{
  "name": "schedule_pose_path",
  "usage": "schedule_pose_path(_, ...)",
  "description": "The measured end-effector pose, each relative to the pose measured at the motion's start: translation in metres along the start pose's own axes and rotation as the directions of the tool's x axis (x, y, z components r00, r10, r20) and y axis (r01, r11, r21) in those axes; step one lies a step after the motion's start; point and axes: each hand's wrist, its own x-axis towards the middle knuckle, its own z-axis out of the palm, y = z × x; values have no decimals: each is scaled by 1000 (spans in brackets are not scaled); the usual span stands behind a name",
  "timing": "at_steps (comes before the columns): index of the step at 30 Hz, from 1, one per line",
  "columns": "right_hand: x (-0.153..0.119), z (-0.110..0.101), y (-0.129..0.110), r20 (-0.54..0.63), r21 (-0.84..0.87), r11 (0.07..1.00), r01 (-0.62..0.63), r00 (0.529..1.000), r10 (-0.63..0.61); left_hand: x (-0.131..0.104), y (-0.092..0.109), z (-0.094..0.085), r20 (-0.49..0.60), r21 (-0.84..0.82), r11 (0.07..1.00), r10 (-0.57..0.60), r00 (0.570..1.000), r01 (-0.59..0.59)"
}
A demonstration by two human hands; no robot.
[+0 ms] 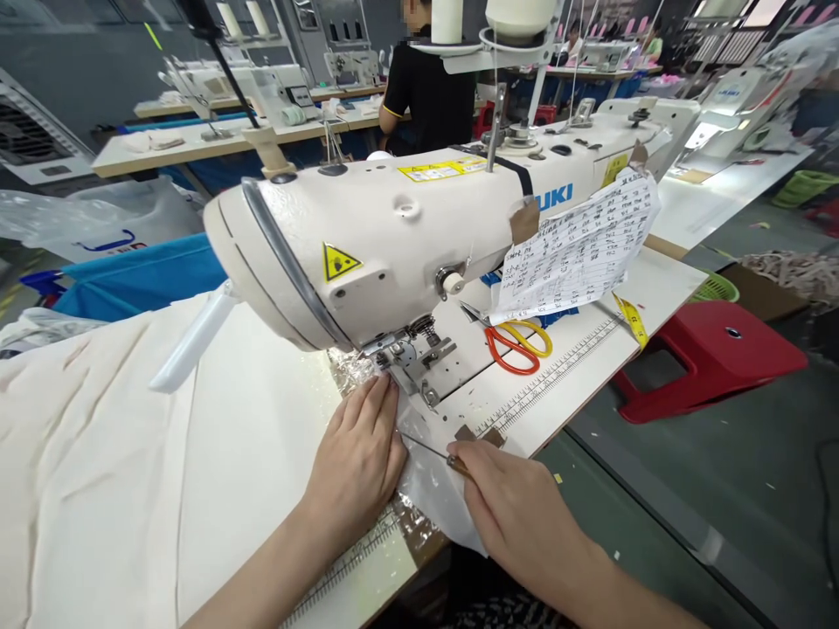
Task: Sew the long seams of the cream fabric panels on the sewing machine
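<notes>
"What's the right hand [517, 515] gripping?"

"A slim pointed tool [425, 447] by its wooden handle, with the shaft running towards the left hand [357, 445]. If that slips, it could prick a finger or snag the white material [442, 498]."

"Where's the material, exactly?"

"Between the hands, lying over the table edge, its far end up by the stitching area [397, 358]. The left hand lies over it, fingers extended and close together. I can't tell whether the fingertips pinch anything."

"Those fingertips worry me."

"Me too. They're right beside the needle area of the sewing machine [367, 227]. A stray press on the pedal, wherever it is, could hurt them. An uneven pull could skew the material too."

"And the scissors [515, 369]?"

"Just beyond, on the machine's bed, points towards the machine. A careless reach could nick someone. The handwritten sheet [577, 249] hangs loosely above them; if its tape gave, it might drop into the work."

"The red stool [734, 349] is off to the right, apart from all that."

"And the person in black [433, 96] sits well beyond, back to us, so might not notice trouble."
</notes>
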Motion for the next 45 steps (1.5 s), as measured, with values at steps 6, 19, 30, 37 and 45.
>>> schedule_pose_path(6, 11, -3, -5, 76, -41, 999, -30, 997, 33, 1, 4, -4, -25, 41, 999, 37, 999, -36)
schedule_pose_path(19, 24, -4, -9, 112, -125, 992, 28, 994, -14, 2, 5, -10, -52, 38, 999, 23, 998, -21)
schedule_pose_path(30, 44, 8, -14, 94, -125, 992, -15, 995, 27, 7, -7, -5, -74, -10, 991, -136, 988, 135)
schedule_pose_path(37, 42, 11, -11, -23, 274, 960, -59, 997, 68, 12, -25, -6, -78, 109, 993, -29, 997, 37)
schedule_pose_path(45, 22, 9, -10, -33, 337, 938, -80, 995, 97, 10, -4, -13, -71, 37, 999, -8, 997, 10)
